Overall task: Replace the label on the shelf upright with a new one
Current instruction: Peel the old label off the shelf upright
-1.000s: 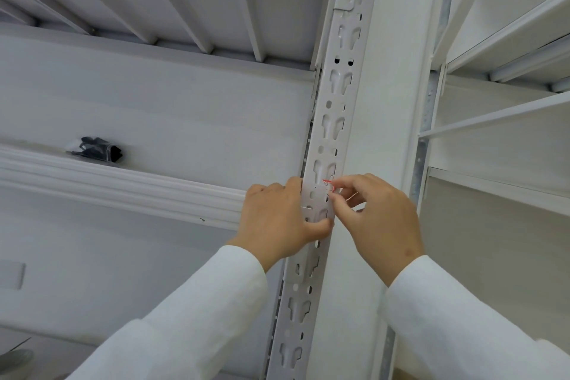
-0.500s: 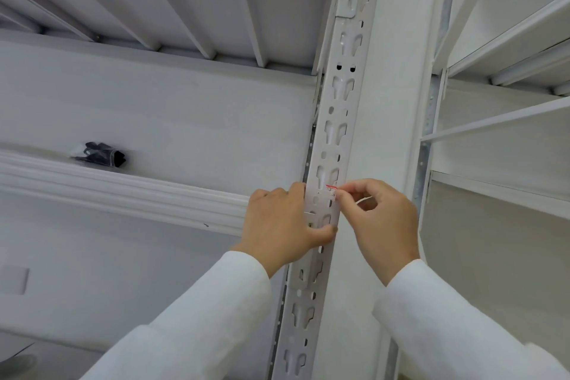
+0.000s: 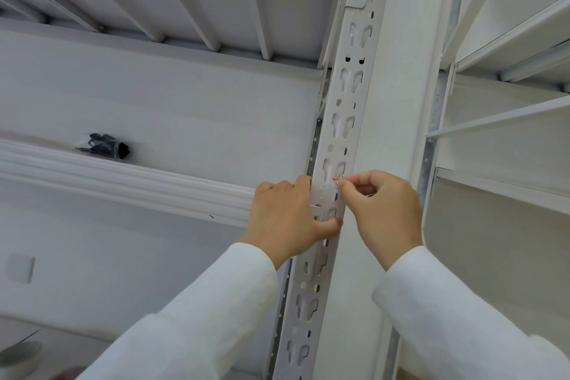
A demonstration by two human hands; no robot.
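The person's left hand (image 3: 290, 213) is wrapping around the slotted white shelf upright (image 3: 342, 120), fingers curled behind its left edge and the thumb pressing flat across the front face, so it is closing on the post itself. The right hand (image 3: 385, 213) is pinching thumb and forefinger together on the corner of a small label (image 3: 335, 181), which is showing only a sliver of white with red print right at the upright's right edge, just above the left thumb; how much of it is stuck down is too small to tell. Both arms are reaching upward in white sleeves (image 3: 197, 318), wrists bent slightly inward so the two hands are meeting on either side of the post, nearly touching. The upright is running tilted from bottom centre up to the underside of a ribbed shelf (image 3: 216, 3). A small dark bundle (image 3: 106, 145) is lying on the ledge (image 3: 123, 179) well to the left.
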